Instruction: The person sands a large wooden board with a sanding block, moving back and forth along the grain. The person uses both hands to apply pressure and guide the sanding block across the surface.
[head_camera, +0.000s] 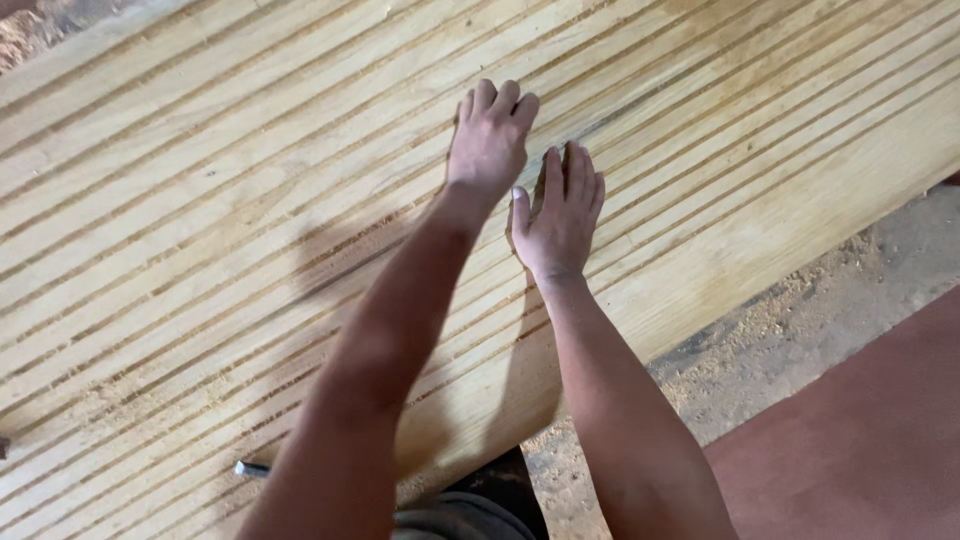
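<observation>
Across most of the view lies a large pale wooden panel (200, 200), cut with many long parallel grooves that run slantwise from lower left to upper right. Sawdust sits in the grooves and on the panel's face. Beyond the panel's lower right edge is a dusty concrete floor (800, 330) with wood shavings along it, and further from the panel a reddish floor area (870, 440). Near the panel's lower edge, on the left, a short dark metal rod (250, 468) shows; what it belongs to cannot be told.

Both hands rest flat near the middle of the panel, side by side and close together. The left hand (488, 140) lies palm down, fingers extended and together, grip open, holding nothing. The right hand (560, 215) sits just beside it, nearer the panel's lower edge, also palm down, grip open, fingers spread lightly over the grooves.

Risk, as judged: bare palms sliding along freshly cut grooves may pick up splinters from rough edges. Loose sawdust under the palms may cause a slip. Whether the panel is fully supported past its lower edge cannot be seen; uneven pressing could tip it.
</observation>
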